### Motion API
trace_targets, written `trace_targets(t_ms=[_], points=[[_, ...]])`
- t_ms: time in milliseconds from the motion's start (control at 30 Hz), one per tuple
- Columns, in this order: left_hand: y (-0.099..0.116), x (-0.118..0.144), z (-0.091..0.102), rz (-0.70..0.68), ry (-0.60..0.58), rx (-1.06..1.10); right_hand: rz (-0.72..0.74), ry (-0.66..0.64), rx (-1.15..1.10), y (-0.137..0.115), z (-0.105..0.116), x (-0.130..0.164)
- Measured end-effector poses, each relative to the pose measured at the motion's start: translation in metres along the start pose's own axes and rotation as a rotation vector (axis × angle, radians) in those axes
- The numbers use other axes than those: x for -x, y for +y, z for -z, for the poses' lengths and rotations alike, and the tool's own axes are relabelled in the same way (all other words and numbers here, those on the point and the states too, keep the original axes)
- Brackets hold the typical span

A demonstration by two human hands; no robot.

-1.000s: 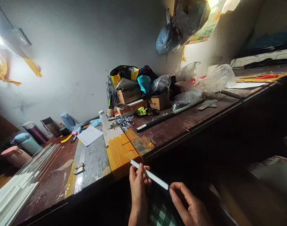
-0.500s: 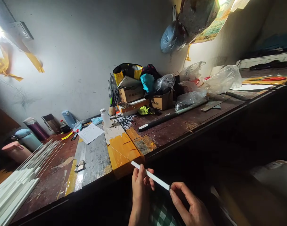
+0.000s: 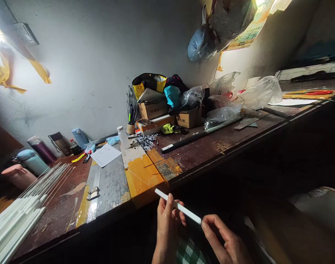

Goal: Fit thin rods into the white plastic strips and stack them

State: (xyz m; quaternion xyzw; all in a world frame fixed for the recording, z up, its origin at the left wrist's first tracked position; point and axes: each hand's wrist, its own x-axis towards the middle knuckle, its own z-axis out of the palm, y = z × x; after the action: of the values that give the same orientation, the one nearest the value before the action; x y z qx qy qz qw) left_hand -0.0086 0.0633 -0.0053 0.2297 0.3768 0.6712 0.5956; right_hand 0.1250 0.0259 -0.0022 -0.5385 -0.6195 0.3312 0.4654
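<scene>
Shifted slightly rightward, the white stick (image 3: 185, 210) bridges both hands (image 3: 166, 220) (image 3: 225, 236).

Ahead of the bare left hand (image 3: 167, 216), open room leads over a glossy orange-yellow strip (image 3: 144, 179) on the dark-red bench (image 3: 196, 156), crossed by one thin pale wire (image 3: 134, 173). Beyond stands a white-capped translucent plastic bottle (image 3: 123, 139); rightward, a long dark tube (image 3: 189, 139) blocks the way.

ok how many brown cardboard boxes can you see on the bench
2 in view: the left box, above an orange box, and the right box, to its right. Others may be hidden.
</scene>
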Motion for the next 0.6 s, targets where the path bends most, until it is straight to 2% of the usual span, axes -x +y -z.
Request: trace_targets(t_ms=[133,300,600], points=[[0.000,0.002,0.001,0.011,-0.032,0.045,0.000,0.007,0.005,0.003,0.003,0.000],[-0.002,-0.003,0.001,0.029,-0.018,-0.013,-0.017,-0.025,0.014,0.006,0.002,0.000],[0.003,-0.006,0.003,0.020,-0.043,0.007,0.034,-0.072,0.014,0.010,0.000,-0.006]])
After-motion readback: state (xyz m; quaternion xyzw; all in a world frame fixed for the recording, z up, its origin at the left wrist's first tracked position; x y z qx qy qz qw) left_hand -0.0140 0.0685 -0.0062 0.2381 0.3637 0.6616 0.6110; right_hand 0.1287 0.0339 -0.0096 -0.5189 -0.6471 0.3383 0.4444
